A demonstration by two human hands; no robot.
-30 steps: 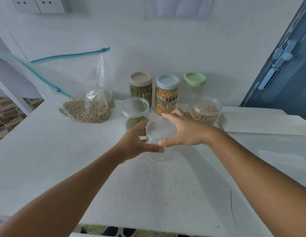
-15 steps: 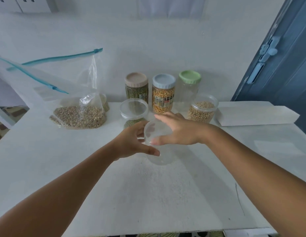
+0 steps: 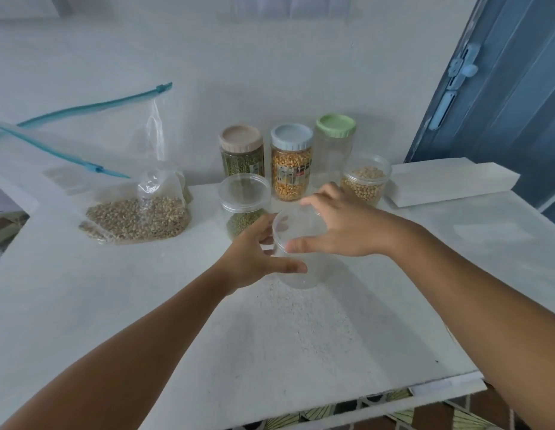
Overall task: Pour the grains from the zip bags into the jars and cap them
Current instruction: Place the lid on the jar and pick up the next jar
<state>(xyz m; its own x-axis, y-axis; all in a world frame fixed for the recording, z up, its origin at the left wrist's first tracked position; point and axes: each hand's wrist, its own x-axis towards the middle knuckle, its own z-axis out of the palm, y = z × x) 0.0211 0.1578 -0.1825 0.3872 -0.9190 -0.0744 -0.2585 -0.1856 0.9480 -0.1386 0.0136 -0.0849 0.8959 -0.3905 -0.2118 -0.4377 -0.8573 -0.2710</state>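
Jars: six on the worktop (image 3: pixel 301 352), three tall capped at the back, three short. Left hand (image 3: pixel 257 259) wraps the empty jar (image 3: pixel 296 274) in front; right hand (image 3: pixel 341 231) pinches its clear lid (image 3: pixel 298 225). Two zip bags (image 3: pixel 136 212) sit left.

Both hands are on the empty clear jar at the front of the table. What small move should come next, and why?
Probably lift the lid off. The right hand pinches its rim while the left hand holds the clear jar steady below. The jar looks empty, and the zip bag beside it is full of grain, so the jar must be opened before pouring.
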